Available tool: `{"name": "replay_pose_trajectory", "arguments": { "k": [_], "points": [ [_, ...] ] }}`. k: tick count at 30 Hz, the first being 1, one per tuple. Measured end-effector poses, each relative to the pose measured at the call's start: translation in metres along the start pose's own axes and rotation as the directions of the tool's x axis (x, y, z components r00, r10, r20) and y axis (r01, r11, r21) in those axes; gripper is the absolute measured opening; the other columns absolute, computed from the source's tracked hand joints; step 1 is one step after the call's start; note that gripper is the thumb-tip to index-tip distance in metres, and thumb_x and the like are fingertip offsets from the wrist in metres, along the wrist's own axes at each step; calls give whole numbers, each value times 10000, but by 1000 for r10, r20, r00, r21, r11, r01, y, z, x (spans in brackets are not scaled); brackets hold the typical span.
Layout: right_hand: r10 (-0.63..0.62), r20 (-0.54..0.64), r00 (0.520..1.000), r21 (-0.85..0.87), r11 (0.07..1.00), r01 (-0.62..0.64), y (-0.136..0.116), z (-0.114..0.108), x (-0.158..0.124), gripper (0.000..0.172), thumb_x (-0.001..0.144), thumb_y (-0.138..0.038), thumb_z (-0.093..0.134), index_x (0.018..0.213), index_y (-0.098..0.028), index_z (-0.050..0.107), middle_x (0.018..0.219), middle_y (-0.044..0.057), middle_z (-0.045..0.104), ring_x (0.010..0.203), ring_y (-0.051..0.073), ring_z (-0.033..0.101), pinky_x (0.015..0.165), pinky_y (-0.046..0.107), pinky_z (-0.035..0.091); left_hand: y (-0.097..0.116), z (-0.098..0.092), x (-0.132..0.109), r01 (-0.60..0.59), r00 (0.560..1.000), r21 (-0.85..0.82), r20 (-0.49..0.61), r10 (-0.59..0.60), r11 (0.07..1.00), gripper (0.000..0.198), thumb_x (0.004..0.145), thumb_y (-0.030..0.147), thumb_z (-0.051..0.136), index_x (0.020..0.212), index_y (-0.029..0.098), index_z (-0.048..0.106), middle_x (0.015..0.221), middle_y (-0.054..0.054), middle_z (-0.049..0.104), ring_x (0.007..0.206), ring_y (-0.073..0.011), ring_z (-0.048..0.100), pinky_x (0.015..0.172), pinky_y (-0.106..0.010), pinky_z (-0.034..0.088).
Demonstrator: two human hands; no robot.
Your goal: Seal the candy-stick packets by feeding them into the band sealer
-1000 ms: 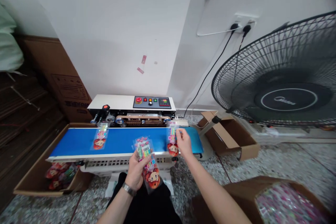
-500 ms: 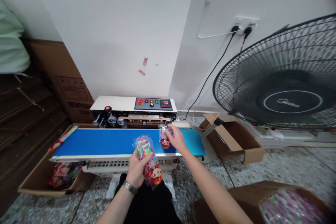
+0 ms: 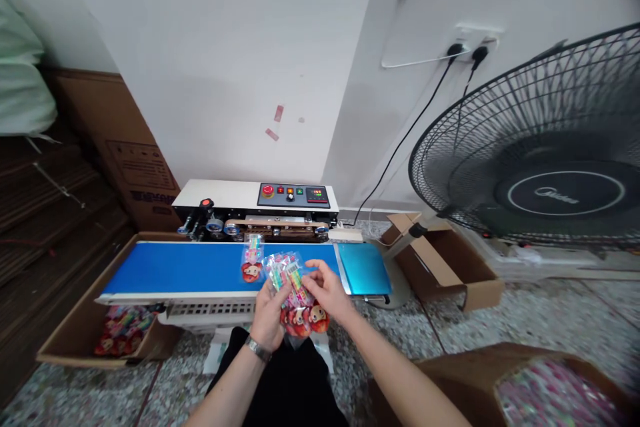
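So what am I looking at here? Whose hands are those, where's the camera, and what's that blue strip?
The camera sits on a person's head, looking forward and down, so both bare arms are that person's own. The left hand, wearing a watch, grips a bunch of packets printed with cartoon faces; the right hand pinches the same bunch. Behind them a blue belt has a single packet lying on it, in front of a white machine with buttons. A cardboard box at the belt's left end holds more packets. A fan stands on the right.
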State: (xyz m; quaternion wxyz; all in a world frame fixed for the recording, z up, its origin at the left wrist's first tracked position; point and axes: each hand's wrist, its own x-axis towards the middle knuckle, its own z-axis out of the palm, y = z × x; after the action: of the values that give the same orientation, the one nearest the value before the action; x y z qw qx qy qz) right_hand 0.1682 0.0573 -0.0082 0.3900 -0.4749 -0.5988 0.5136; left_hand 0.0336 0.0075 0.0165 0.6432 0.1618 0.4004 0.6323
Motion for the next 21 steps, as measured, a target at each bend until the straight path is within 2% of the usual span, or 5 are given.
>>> {"name": "replay_pose_trajectory", "arguments": {
  "k": [6,10,13,18,21],
  "points": [
    [27,-253,967,-5,1000,-29,12,-18,8,363,745,-461,529,977,-182,517,675,3,600,597,149,558,542,249,426,-3,-7,2,-22,999,45,-42,24,999,408,605,242,721,976,169,568,950,-70,677,839,-209,634,779,-341,484],
    [-46,-541,840,-300,943,-142,29,-64,29,373,757,-450,473,992,-167,536,747,47,637,651,189,580,602,285,422,-1,-15,2,-2,997,65,-79,7,998,402,581,252,736,943,169,583,886,-60,689,780,-195,642,736,-319,492],
    [-73,-612,788,-485,822,-300,39,-86,49,313,766,-380,451,962,-167,568,740,50,650,677,194,587,642,284,401,0,-16,1,10,996,69,-89,-4,998,421,559,259,749,939,174,589,879,-57,690,764,-195,645,719,-317,494],
    [-16,-535,844,-583,731,-356,35,-77,76,288,781,-290,439,1003,-166,572,784,69,661,741,197,595,685,284,400,-1,-10,0,13,997,78,-73,-8,997,411,563,237,750,936,180,587,878,-50,691,760,-179,643,728,-306,493],
    [-112,-413,904,-580,797,-166,22,-56,72,312,776,-284,461,1052,-172,555,935,84,642,870,205,571,772,311,406,-1,-7,1,2,997,87,-71,4,996,394,568,224,748,924,173,587,871,-47,688,752,-179,641,731,-316,494]
  ]
}}
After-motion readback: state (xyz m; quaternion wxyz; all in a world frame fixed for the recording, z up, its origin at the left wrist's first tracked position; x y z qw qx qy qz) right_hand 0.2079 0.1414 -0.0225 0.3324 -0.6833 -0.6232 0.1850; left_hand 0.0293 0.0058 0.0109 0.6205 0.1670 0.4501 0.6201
